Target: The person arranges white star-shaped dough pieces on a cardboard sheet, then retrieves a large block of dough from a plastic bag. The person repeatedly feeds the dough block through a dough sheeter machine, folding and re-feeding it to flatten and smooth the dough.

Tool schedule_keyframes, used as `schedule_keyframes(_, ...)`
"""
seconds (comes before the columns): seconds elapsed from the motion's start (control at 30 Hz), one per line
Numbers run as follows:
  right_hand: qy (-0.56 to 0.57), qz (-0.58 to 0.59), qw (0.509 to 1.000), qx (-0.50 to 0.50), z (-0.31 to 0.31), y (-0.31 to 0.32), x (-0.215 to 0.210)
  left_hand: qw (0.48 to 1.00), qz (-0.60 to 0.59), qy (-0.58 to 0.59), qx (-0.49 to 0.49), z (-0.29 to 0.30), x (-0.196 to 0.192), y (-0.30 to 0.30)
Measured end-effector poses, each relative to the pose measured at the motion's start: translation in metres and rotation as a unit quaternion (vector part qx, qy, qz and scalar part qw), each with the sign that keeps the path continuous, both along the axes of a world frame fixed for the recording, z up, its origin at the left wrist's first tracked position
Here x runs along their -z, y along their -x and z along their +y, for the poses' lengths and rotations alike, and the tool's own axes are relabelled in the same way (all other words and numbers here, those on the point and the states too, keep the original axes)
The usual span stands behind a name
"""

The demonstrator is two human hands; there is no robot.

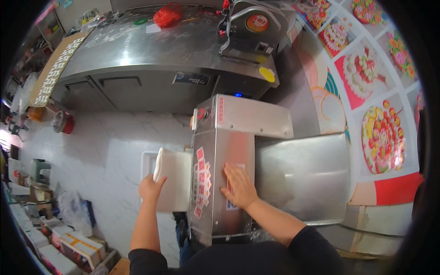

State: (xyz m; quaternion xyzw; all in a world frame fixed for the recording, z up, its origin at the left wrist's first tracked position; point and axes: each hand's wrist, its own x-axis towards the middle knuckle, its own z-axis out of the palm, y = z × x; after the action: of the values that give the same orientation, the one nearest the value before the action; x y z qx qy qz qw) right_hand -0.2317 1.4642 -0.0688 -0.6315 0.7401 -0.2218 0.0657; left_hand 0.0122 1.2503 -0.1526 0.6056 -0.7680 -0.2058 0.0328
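Observation:
A pale, smooth sheet of dough [176, 183] lies at the left side of a steel dough-rolling machine [236, 151], its far left edge folded over. My left hand [152, 187] grips the dough's outer left edge, thumb on top; the fingers underneath are partly hidden. My right hand [240, 187] lies flat on the machine's steel cover, fingers stretched out, holding nothing. A wide steel feed tray [302, 178] extends from the machine's right side. The rollers are hidden under the cover.
A red stop button [202, 113] sits on the machine's far left corner. Beyond stands a steel counter [151, 50] with a red plastic bag [167, 15] and another machine [254, 32]. A white tub [147, 160] is below the dough. Boxes [80, 247] crowd the lower left.

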Motion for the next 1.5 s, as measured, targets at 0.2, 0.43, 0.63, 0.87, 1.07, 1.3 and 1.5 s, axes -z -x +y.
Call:
schedule_keyframes(0.2, 0.054, -0.011, 0.998, 0.026, 0.004, -0.001, 0.01, 0.976, -0.008, 0.156, 0.15, 0.009, -0.155, 0.033)
schedule_keyframes(0.43, 0.18, -0.132, 0.962, 0.157, 0.025, -0.007, -0.052, 0.8, 0.029, 0.472, 0.369, 0.081, -0.329, 0.025)
schedule_keyframes(0.63, 0.389, -0.041, 0.918, 0.061, 0.115, -0.001, -0.117, 0.651, 0.124, 0.46, 0.591, 0.167, -0.339, -0.003)
schedule_keyframes(0.87, 0.256, -0.257, 0.931, 0.036, 0.179, -0.036, -0.089, 0.746, 0.127, 0.245, 0.606, 0.211, -0.274, 0.037)
schedule_keyframes(1.07, 0.226, -0.449, 0.801, 0.325, 0.089, 0.029, -0.107, 0.819, 0.126, 0.362, 0.428, 0.19, -0.267, 0.098)
schedule_keyframes(1.3, -0.115, -0.057, 0.942, 0.31, 0.019, 0.048, -0.048, 0.919, 0.011, 0.114, 0.377, 0.113, -0.158, 0.157)
schedule_keyframes(1.5, -0.078, -0.166, 0.942, 0.282, 0.016, 0.072, -0.017, 0.903, 0.121, 0.131, 0.39, 0.088, -0.109, 0.154)
